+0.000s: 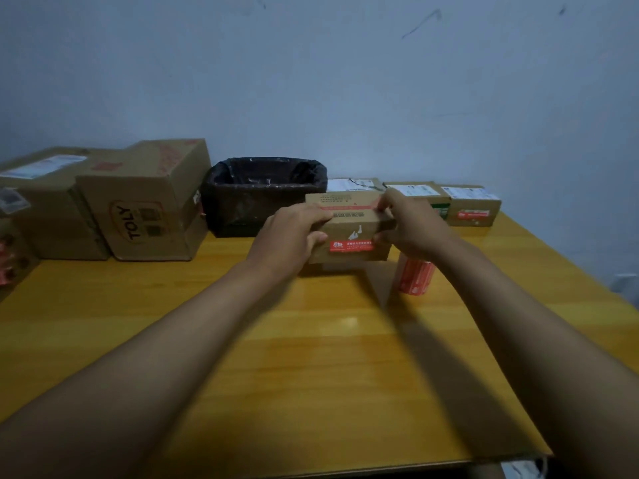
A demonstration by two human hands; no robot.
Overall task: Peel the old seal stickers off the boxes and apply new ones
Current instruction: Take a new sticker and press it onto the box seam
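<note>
Cardboard, brown: small box, held just above the yellow wooden bench, mid-bench, in front of a black-lined bin. Both arms outstretched. Left hand grips the box's left end, fingers curled over the top edge, thumb on the front face. Right hand grips the right end, fingertips pinching at the red strip along the top. Red seal sticker on the front face; print too blurred to read. Red sticker roll behind the right wrist, partly hidden. Larger cartons at left, cut off by the frame. Three small boxes at rear right, partly hidden.
</note>
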